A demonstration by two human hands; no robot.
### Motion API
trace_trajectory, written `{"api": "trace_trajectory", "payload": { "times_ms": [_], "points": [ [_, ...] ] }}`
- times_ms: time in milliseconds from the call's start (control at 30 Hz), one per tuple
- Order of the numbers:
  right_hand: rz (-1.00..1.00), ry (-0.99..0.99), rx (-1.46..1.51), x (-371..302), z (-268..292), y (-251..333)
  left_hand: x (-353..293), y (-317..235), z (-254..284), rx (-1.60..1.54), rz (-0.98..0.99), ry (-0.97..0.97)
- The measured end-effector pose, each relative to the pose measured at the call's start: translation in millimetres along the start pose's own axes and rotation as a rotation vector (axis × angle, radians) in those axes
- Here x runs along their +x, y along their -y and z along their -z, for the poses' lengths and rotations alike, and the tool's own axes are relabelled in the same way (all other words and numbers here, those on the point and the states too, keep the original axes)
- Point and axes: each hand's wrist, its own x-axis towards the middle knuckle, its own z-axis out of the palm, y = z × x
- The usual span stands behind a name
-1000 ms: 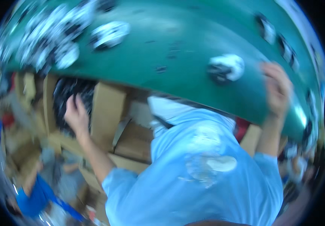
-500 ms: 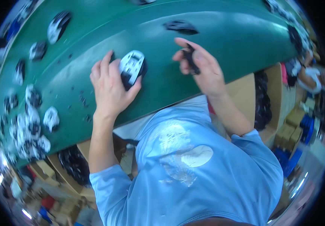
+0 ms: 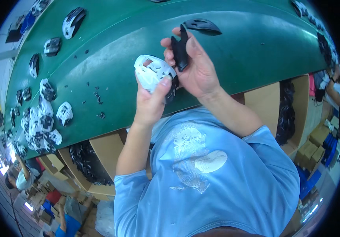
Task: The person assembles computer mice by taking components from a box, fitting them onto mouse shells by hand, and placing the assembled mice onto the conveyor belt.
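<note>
My left hand (image 3: pixel 149 103) is closed on a computer mouse shell (image 3: pixel 149 74), white with cut-outs on top and black along its lower side. It is raised in front of my body, the thumb pressing on its near end. Close beside it, my right hand (image 3: pixel 200 77) grips a forked black plastic mouse cover piece (image 3: pixel 180 54) between fingers and thumb. The two parts are near each other but apart. Just beyond my right hand a curved black mouse cover (image 3: pixel 203 26) lies on the green table (image 3: pixel 249 51).
A pile of white and black mouse shells (image 3: pixel 40 124) sits at the left, with several single ones farther back. Small black bits (image 3: pixel 98 94) are scattered between. Cardboard boxes (image 3: pixel 262 104) with black parts stand below the table edge. More shells line the far right.
My left hand has lifted the mouse shell off the table, turned it and brought it right, toward my right hand. The black piece has moved slightly left and turned more upright.
</note>
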Motion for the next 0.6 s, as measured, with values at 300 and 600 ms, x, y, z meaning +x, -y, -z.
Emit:
{"api": "trace_trajectory", "payload": {
  "times_ms": [300, 600],
  "points": [
    [0.469, 0.198, -1.044, -1.9, -20.3, -10.1, 25.0, -10.4, 6.1, 0.028, -0.407, -0.188],
    [0.519, 0.112, -1.054, -1.2, -14.6, -14.9, 22.2, 2.1, 6.3, -0.226, -0.396, -0.148]
  ]
}}
